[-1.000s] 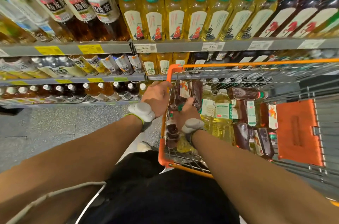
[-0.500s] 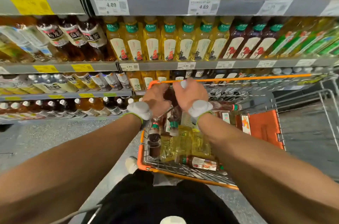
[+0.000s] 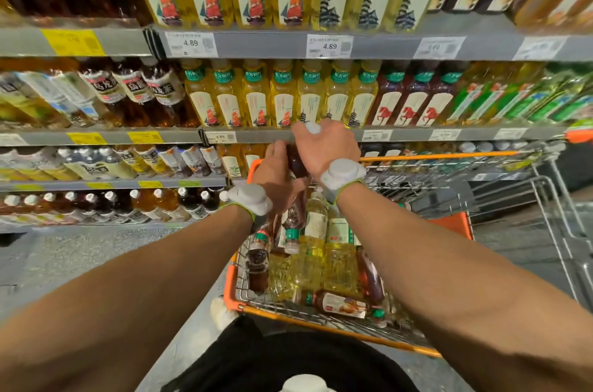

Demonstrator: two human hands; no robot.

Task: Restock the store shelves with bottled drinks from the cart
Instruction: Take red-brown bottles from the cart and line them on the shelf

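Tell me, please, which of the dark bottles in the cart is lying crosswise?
The dark bottle with the red-and-white label at the near end of the cart: it lies on its side across it, neck to the right, unlike the others.

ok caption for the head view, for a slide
Left hand and right hand hold a dark bottle over the cart, facing the shelves.

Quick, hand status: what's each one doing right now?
Left hand: grips the dark bottle by its body.
Right hand: grips the same bottle at its top end.
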